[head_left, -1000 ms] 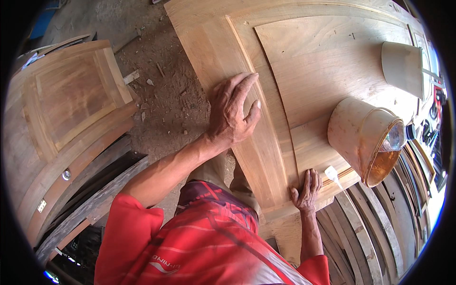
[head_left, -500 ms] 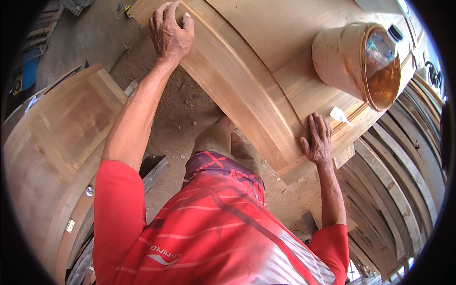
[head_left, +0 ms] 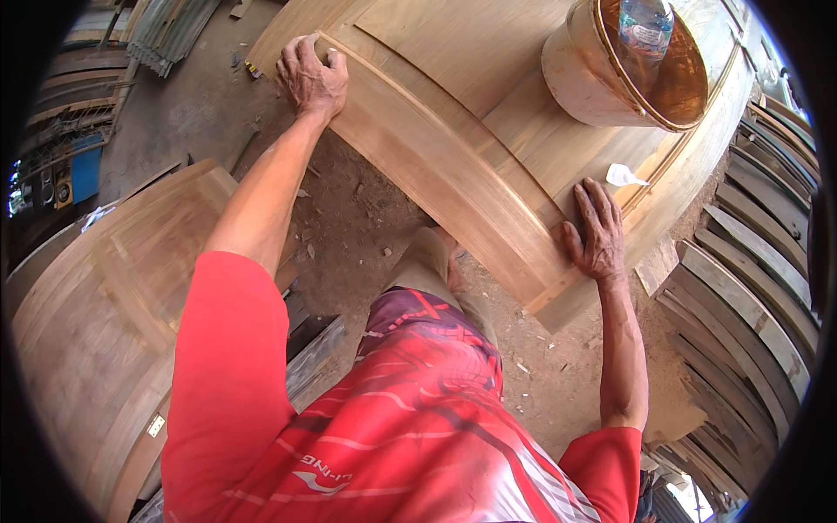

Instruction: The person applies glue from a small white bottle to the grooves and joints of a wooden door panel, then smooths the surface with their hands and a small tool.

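A large panelled wooden door (head_left: 471, 131) lies flat in front of me. My left hand (head_left: 311, 77) is stretched far out and pressed on the door's left frame rail near its far corner, fingers curled over something I cannot make out. My right hand (head_left: 595, 228) rests flat with fingers spread on the near corner of the door. A small white scrap (head_left: 623, 175) lies just beyond that hand. A tan plastic bucket (head_left: 628, 65) stands on the door at the upper right, with a clear plastic bottle (head_left: 645, 22) inside it.
Another panelled wooden door (head_left: 131, 288) lies at the left. Curved wooden slats (head_left: 750, 296) are stacked at the right. Between them is a dirt floor (head_left: 366, 218) strewn with wood chips. Corrugated sheets (head_left: 170, 30) lie at the top left.
My left hand has slid far up along the door's left rail, from mid-panel to the far corner. The view has tilted, bringing the bucket closer to the top. My right hand stays at the near corner.
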### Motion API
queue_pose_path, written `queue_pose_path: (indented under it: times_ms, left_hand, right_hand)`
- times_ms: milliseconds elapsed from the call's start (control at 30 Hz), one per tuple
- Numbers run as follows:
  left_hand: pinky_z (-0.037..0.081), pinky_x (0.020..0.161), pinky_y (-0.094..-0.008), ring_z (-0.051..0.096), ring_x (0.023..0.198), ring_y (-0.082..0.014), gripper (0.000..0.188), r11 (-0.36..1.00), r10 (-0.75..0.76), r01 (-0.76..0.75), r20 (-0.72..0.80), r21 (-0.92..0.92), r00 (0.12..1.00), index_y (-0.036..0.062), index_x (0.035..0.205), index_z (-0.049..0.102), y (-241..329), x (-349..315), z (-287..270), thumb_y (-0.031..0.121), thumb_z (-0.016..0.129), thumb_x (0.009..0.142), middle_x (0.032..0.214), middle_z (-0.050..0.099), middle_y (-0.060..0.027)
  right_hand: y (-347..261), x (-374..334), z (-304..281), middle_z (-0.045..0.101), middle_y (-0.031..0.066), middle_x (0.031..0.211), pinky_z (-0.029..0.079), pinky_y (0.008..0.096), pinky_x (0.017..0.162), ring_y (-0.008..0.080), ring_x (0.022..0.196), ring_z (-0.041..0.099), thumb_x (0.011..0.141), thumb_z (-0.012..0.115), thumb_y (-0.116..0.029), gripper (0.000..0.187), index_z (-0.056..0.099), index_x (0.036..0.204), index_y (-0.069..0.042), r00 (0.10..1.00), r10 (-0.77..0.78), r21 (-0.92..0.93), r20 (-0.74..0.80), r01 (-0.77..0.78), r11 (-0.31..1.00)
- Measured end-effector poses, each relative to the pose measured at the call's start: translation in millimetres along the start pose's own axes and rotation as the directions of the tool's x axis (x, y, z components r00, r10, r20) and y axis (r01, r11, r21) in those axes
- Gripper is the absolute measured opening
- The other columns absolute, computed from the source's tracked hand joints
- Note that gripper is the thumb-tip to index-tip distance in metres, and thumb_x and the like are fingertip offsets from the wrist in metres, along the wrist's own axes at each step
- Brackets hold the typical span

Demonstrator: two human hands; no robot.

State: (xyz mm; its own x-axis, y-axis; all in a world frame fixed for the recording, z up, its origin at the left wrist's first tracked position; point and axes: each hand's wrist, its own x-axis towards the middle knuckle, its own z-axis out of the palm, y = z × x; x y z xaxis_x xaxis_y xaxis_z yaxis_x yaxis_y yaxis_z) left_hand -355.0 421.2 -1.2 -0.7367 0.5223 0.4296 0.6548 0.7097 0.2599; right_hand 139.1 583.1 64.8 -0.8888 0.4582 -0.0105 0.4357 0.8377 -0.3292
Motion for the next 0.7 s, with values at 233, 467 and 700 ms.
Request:
queue_pose_path:
  times_ms: [233, 467, 700]
  left_hand:
    - [0.037, 0.107, -0.0518, 0.049, 0.124, -0.0364, 0.044, 1.000, -0.011, 0.011, 0.021, -0.025, 1.000, 0.0142, 0.129, 0.061, -7.0, 0.5, 4.7, 0.032, 0.060, 0.089, 0.136, 0.053, -0.0116]
    - [0.035, 0.109, -0.0515, 0.047, 0.126, -0.0358, 0.045, 1.000, 0.006, -0.006, -0.005, -0.029, 1.000, 0.0146, 0.129, 0.060, -7.3, 0.2, 7.1, 0.032, 0.060, 0.088, 0.136, 0.052, -0.0113]
    - [0.034, 0.113, -0.0478, 0.048, 0.130, -0.0327, 0.043, 1.000, -0.008, 0.008, 0.024, 0.009, 1.000, 0.0121, 0.129, 0.061, -4.5, -0.4, 1.7, 0.030, 0.063, 0.090, 0.136, 0.054, -0.0124]
  right_hand:
    - [1.1, 2.4, 2.6, 0.052, 0.0169, 0.149, 0.039, 0.0497, 0.115, 0.0398, 0.138, 0.048, 0.088, 0.072, -0.021, 0.060, 0.056, 0.144, -0.006, 1.000, -0.005, -0.015, -0.022, 0.005, 1.000]
    - [0.5, 3.5, 0.7, 0.052, 0.0171, 0.149, 0.038, 0.0502, 0.116, 0.0403, 0.138, 0.048, 0.089, 0.072, -0.021, 0.060, 0.055, 0.145, -0.007, 1.000, 0.004, -0.027, -0.004, -0.004, 1.000]
    - [1.0, 2.3, 2.6, 0.051, 0.0170, 0.150, 0.038, 0.0500, 0.116, 0.0402, 0.140, 0.046, 0.090, 0.070, -0.021, 0.059, 0.055, 0.146, -0.008, 1.000, 0.014, -0.039, 0.008, -0.014, 0.999]
